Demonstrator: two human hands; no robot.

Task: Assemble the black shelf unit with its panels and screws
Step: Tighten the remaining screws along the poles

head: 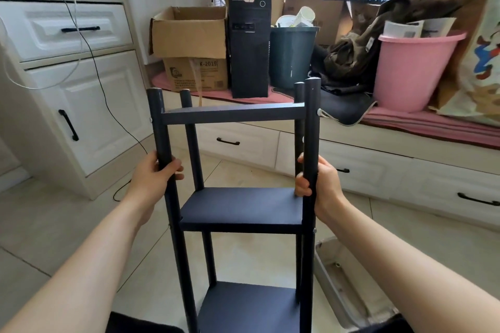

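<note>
The black shelf unit (240,208) stands upright in front of me, with three panels fixed between four round posts. My left hand (155,174) grips the near left post between the top and middle panels. My right hand (318,184) grips the near right post at about the same height. Silver screw heads show on the near posts beside the top panel (232,115) and at the middle panel's right end. The bottom panel (249,305) runs out of the frame's lower edge.
A grey tray (349,289) with a small part in it lies on the tiled floor at the lower right. A white cabinet (67,84) stands left. Behind are cardboard boxes (189,32), a computer tower (250,46), a dark bin (290,57) and a pink bucket (414,67).
</note>
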